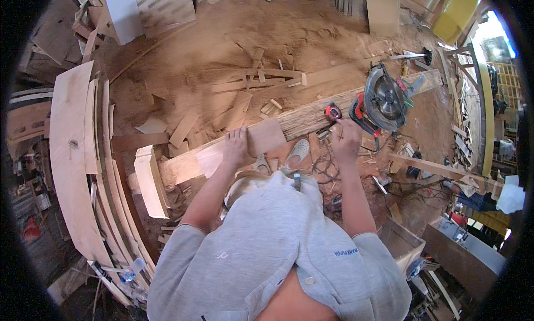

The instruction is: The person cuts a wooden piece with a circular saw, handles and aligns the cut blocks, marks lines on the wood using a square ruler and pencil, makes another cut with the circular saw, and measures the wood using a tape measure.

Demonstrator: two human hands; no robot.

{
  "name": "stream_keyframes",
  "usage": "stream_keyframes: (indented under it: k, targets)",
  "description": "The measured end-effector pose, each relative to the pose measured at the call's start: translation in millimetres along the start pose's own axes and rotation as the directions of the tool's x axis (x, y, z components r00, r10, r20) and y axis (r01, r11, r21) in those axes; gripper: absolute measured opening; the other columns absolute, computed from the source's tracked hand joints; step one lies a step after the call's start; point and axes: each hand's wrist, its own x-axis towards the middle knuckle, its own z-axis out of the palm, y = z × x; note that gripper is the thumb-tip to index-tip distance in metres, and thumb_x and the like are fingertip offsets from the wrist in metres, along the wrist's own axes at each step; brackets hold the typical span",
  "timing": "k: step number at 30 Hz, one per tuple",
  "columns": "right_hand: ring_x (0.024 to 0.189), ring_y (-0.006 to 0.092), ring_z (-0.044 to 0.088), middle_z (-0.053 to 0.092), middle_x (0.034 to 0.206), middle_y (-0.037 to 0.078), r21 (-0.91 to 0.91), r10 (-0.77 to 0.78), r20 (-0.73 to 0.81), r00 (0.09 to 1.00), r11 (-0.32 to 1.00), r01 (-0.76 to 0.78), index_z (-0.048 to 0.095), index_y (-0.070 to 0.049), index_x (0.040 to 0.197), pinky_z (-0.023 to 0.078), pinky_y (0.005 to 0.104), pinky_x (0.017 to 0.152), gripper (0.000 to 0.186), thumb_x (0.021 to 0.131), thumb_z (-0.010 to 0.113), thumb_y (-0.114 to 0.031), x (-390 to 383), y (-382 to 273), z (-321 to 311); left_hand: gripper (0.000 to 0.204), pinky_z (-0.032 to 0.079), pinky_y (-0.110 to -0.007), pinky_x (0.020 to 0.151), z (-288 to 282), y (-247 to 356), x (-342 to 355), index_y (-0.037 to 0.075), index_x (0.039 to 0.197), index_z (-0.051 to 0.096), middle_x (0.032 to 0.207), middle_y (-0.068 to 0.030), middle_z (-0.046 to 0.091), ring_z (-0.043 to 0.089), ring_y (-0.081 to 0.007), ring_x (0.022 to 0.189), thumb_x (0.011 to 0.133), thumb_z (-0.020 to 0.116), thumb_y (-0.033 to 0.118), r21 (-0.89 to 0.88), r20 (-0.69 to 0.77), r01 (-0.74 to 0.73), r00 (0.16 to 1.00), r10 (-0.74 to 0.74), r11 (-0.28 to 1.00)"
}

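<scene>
A rough long plank (306, 119) lies crosswise in front of me, with a thin smooth piece of wood (267, 134) on it. My left hand (235, 146) grips the edge of that piece, fingers over its top. Just below a red-and-black tape measure (332, 112), my right hand (347, 136) has its fingers closed on a small pencil-like object. To the right of that hand, a circular saw (385, 101) rests at the plank's right part. A short pale board (148, 182) lies across the plank's left end.
Stacked long boards (72, 154) line the left side. Scattered offcuts (183, 126) and sawdust cover the ground beyond the plank. Cords (322, 171) run near my shoes (297, 153). Sheets (161, 9) lean at the back; a narrow beam (423, 163) and a wooden box (400, 243) are at right.
</scene>
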Motion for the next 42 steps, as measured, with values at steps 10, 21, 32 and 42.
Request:
stream_keyframes:
  k: [10,21,32,42]
  targets:
    - [0.148,0.0483,0.042,0.047,0.156,0.029,-0.331,-0.144,-0.381,0.913,0.943,0.01,0.044,0.003,0.156,0.033,0.0565,0.124,0.074,0.09,0.072,-0.013,-4.6,47.2,-24.6,0.12,0.04,-0.047,0.113,-8.3,-1.7,-0.5,0.0,0.149,0.043,0.133,-0.0168,0.058,0.054,-0.0357,0.128,0.05,0.097,0.039,-0.001,-0.032,-0.029,0.999,0.029,1.0]
    - [0.146,0.0484,0.045,0.048,0.159,0.026,-0.545,-0.058,-0.157,0.986,0.838,-0.037,0.053,-0.01,0.152,0.038,0.0582,0.121,0.076,0.081,0.079,-0.021,58.0,85.0,-40.6,0.143,0.036,-0.049,0.119,5.3,-10.5,-5.0,-0.004,0.158,0.035,0.144,-0.0202,0.053,0.051,-0.0362,0.136,0.049,0.098,0.063,-0.002,-0.116,-0.078,0.99,0.077,0.997]
    - [0.067,0.029,0.07,0.072,0.08,0.017,-0.046,0.182,-0.491,0.852,0.971,-0.234,0.068,0.002,0.121,0.057,0.0423,0.066,0.04,0.085,0.075,-0.016,-72.3,57.7,-63.7,0.135,0.028,-0.053,0.125,1.4,-37.8,-37.1,-0.001,0.161,0.032,0.149,-0.0191,0.049,0.045,-0.0375,0.14,0.058,0.095,0.061,0.0,-0.049,0.032,0.998,-0.032,0.999]
    - [0.052,0.009,0.055,0.062,0.071,0.002,0.768,0.616,0.051,0.786,0.479,-0.425,0.068,0.003,0.117,0.041,0.0246,0.046,0.028,0.092,0.078,-0.003,-192.2,-78.9,-92.1,0.127,0.031,-0.052,0.123,8.8,-10.7,-2.4,0.0,0.157,0.039,0.146,-0.0182,0.053,0.047,-0.0354,0.14,0.058,0.096,0.055,-0.066,-0.089,-0.105,0.991,0.099,0.992]
